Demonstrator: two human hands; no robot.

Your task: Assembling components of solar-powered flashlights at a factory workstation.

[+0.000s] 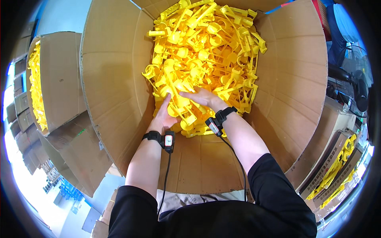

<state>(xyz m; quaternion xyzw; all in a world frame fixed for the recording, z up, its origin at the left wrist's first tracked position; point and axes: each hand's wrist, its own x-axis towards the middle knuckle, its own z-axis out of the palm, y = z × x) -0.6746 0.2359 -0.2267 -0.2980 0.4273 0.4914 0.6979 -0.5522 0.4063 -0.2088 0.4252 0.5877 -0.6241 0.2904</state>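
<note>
A tall cardboard box (115, 71) holds a deep heap of yellow plastic parts (206, 59), many with a ring or cup shape on a thin arm. Both my arms reach down into the box. My left hand (163, 115) is at the near left of the heap, its fingers apart against the parts. My right hand (203, 98) lies over the heap just right of it, fingers stretched to the left. Between the two hands sit several loose yellow parts, and I see none firmly gripped. Some fingertips are hidden among the pieces.
Another cardboard box (61, 79) with yellow parts stands to the left. At the lower right are open cartons with yellow pieces (333, 170). Black straps with small devices (168, 141) sit on my wrists, their cables (237, 158) running toward me. A person's leg (336, 35) shows at upper right.
</note>
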